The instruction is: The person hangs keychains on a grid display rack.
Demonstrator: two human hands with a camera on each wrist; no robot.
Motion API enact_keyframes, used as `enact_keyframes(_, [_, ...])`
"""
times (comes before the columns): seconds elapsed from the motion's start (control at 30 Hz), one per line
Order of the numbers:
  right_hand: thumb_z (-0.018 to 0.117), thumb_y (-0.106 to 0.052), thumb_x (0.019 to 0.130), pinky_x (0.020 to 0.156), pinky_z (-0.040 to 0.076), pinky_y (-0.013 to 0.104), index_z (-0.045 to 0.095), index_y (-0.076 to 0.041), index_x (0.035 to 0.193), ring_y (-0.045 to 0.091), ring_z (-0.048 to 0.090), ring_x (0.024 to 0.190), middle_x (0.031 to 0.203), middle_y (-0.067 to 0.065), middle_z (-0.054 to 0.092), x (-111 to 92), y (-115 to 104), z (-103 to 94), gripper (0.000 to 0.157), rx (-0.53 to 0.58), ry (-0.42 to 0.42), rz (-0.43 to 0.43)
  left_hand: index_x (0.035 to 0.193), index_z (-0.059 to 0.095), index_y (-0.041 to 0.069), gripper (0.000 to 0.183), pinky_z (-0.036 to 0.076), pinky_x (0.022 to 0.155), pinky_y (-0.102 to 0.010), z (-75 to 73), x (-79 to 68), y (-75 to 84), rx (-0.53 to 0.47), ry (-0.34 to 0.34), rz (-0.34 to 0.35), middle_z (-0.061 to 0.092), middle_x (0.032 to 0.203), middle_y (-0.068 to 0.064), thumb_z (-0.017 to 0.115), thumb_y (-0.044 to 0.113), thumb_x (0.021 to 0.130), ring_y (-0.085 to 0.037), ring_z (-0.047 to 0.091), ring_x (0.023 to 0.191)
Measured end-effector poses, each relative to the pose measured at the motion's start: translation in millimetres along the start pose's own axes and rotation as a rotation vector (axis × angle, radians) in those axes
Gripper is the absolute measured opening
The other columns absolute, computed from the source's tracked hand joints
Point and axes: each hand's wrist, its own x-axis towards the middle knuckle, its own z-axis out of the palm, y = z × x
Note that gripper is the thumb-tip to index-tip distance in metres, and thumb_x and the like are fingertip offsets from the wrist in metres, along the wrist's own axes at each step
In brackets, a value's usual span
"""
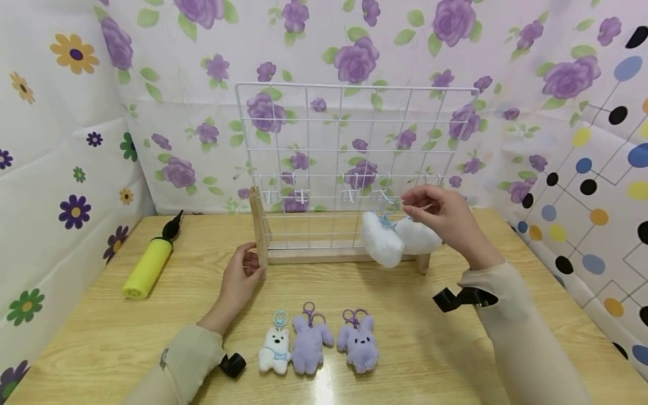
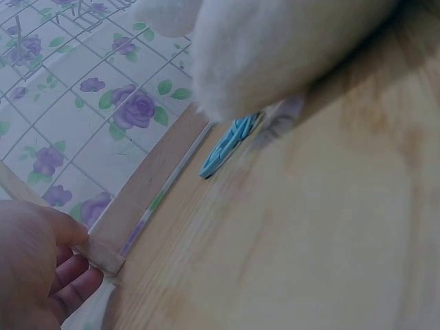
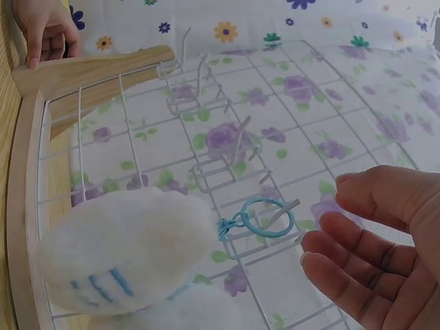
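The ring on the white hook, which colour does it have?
The ring is light blue; the right wrist view shows it best.

Three keychains (image 1: 307, 347) lie before the rack (image 1: 319, 257), pump (image 1: 148, 267) to its left

The right hand (image 1: 445, 220) partly hides one white plush (image 1: 416, 238) — head view.
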Motion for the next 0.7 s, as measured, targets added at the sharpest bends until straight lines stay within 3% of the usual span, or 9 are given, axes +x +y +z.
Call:
enact_keyframes(0.23, [0.066, -0.013, 0.090, 0.075, 0.051, 0.011, 0.066, -0.007, 0.112, -0.005, 0.060, 0.085, 0.107, 0.008, 0.067, -14, -2, -0.6, 0.023, 0.003, -0.002, -0.094, 0.137, 0.039, -0.001, 0.057, 0.047, 0.075, -0.011, -0.8, 1.0, 0.8, 0.011, -0.005, -0.003, 0.057, 0.112, -0.021, 0.065, -0.004, 0.086, -0.030, 0.058, 0.098])
enact_keyframes(0.7, [0.068, 0.000, 0.085, 0.075, 0.055, 0.019, 0.066, -0.003, 0.110, 0.005, 0.061, 0.092, 0.105, 0.009, 0.066, -36, -3, 18.2, 0.025, 0.059, -0.104, -0.230, 0.137, 0.039, -0.001, 0.056, 0.045, 0.074, -0.009, -0.4, 0.6, 0.7, -0.001, -0.004, -0.011, 0.056, 0.112, -0.021, 0.064, -0.005, 0.086, -0.029, 0.057, 0.098])
